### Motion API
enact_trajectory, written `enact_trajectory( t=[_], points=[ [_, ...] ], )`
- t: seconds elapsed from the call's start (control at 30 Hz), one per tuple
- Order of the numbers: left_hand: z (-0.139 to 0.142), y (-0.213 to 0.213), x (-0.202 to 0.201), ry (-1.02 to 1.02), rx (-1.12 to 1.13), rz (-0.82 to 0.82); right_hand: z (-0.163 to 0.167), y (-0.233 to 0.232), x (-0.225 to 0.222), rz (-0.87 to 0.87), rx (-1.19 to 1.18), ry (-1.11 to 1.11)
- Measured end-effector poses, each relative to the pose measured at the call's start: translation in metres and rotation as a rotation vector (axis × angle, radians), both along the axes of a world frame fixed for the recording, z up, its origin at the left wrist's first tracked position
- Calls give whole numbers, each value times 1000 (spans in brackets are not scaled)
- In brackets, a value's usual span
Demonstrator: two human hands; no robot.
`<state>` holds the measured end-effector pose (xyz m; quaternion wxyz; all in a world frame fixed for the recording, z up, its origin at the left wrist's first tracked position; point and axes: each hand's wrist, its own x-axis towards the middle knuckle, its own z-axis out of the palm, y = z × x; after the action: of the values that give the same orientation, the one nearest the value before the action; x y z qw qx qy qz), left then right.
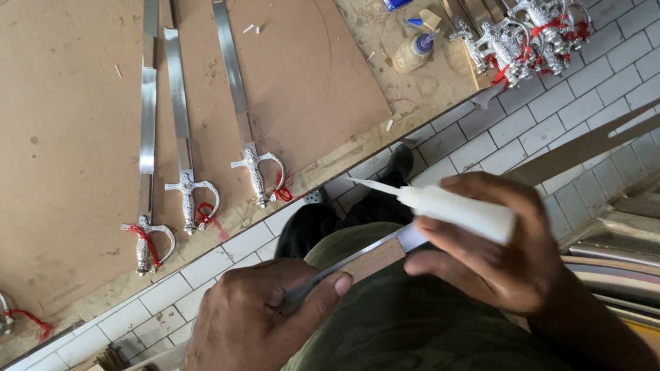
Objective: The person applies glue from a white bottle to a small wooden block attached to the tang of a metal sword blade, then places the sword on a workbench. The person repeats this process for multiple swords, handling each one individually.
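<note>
Head view: blade [377,257] (glue-side up) between hands

My left hand [251,326] covers the near end of the bare steel blade with a small wooden block [377,257], so I cannot see its tang. The three silver-hilted swords [180,121] on the brown board run past the top edge, tips unseen.

The left hand [251,330] grips a bare sword blade [597,143] with a wooden strip [373,260] on it, held over the lap – the right hand [486,253] pinches a white glue bottle [448,209], nozzle just above that blade – beyond it, three silver-hilted swords [182,129] lie on a brown board [21,128]
</note>
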<state>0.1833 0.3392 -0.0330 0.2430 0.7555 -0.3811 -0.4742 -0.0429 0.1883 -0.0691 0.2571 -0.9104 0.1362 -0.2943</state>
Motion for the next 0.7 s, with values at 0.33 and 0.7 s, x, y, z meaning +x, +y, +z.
enact_trajectory(
  t=[0.33, 0.7],
  points=[
    [6, 20, 10, 27, -80, 122, -10, 8, -61, -94, 1145, -551],
    [-7, 50, 15, 244, -46, 151, 20, 38, -26, -242, 510, -51]
  ],
)
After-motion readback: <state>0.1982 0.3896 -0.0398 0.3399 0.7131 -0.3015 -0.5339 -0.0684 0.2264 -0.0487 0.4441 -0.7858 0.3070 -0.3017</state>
